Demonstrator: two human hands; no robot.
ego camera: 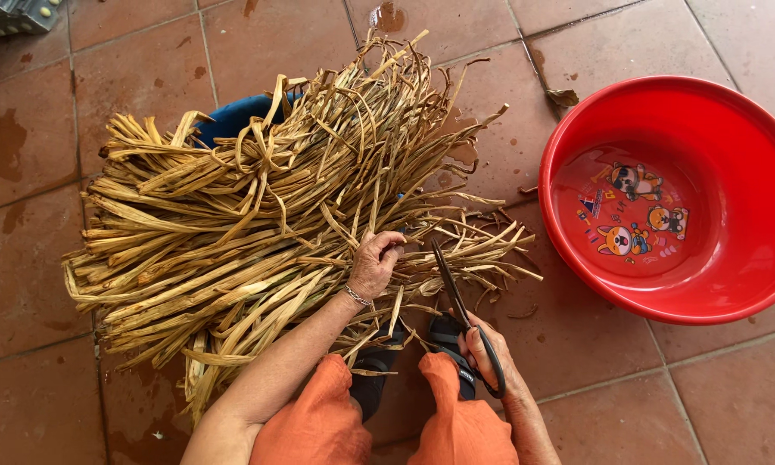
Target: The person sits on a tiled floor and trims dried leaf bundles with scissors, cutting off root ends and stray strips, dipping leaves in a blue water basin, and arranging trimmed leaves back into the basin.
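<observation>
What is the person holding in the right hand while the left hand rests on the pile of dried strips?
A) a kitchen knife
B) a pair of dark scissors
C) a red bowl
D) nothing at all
B: the right hand grips the handles of dark scissors, blades pointing toward the dried strips that the left hand presses on; the red basin sits apart on the tiled floor.

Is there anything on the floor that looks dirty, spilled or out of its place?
Yes. Loose dried strips lie scattered on the tiled floor near the scissors, apart from the big bundle. One dry leaf lies beside the red basin. The tiles show dark wet-looking stains.
</observation>
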